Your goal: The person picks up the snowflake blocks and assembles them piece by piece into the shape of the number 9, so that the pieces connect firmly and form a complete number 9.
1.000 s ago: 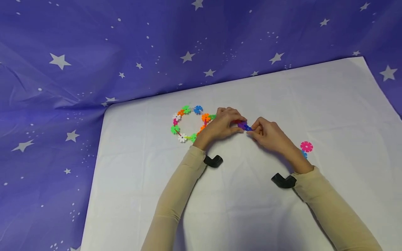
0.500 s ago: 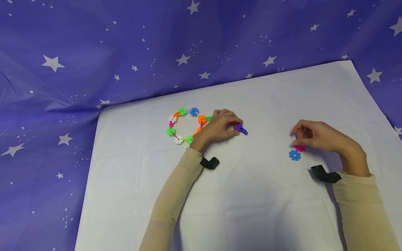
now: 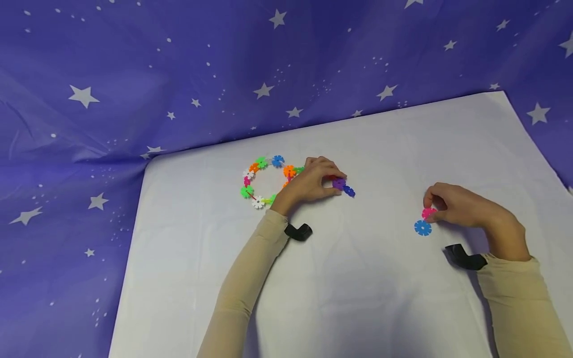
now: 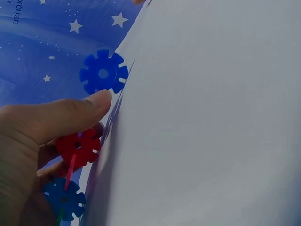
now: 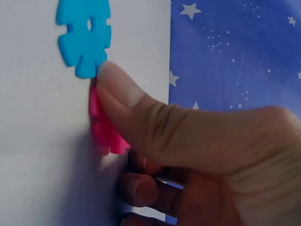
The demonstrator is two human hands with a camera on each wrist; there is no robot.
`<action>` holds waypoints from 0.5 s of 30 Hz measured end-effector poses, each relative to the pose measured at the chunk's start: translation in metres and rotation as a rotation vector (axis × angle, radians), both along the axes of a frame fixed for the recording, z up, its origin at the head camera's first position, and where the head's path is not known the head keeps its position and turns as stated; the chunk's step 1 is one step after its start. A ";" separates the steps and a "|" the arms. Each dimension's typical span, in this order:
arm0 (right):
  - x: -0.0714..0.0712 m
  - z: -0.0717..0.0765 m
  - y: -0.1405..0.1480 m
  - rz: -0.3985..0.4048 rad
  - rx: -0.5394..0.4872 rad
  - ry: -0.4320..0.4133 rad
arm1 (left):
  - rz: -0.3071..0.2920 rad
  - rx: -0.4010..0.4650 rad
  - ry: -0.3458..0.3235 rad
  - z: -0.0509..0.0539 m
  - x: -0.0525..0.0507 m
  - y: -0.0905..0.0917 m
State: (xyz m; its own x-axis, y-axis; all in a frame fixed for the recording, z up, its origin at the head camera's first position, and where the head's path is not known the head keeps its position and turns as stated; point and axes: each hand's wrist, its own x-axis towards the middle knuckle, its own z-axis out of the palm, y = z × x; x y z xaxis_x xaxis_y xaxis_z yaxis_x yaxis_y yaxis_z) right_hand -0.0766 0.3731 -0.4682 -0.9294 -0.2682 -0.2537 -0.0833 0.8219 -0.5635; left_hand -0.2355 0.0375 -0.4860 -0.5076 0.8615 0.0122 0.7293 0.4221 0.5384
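Bright plastic snowflake discs with notched rims are slotted together into a chain, with a ring of them (image 3: 246,191) at its left end. My left hand (image 3: 315,181) pinches the chain near its right end, by the purple disc (image 3: 338,184); a dark blue disc (image 3: 349,191) sticks out beyond the fingertips. In the left wrist view a red disc (image 4: 78,147) shows below the thumb, linked to another blue disc (image 4: 64,198). Farther right, my right hand (image 3: 465,206) pinches a loose pink disc (image 3: 429,214). Touching or nearly touching it is a light blue disc (image 3: 423,227). Left palm and forearm hide part of the chain.
A white cloth (image 3: 358,278) covers the table. Behind and to the left hangs a purple-blue curtain (image 3: 179,64) with white stars. Black curved pieces (image 3: 299,232) jut from both wrists, close above the cloth.
My right hand has left the chain's dark blue end, moved right and come down onto the pink disc, which it now pinches. The left hand has kept its hold on the chain.
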 end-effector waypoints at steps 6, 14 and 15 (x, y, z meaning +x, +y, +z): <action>-0.005 0.002 -0.008 -0.123 -0.031 0.077 | -0.005 0.004 0.017 0.002 0.000 0.000; -0.022 -0.002 -0.070 -0.140 -0.345 0.052 | 0.009 0.005 0.017 0.003 0.003 0.000; -0.024 -0.003 -0.079 -0.135 -0.365 0.049 | 0.012 0.007 0.014 0.003 0.003 0.001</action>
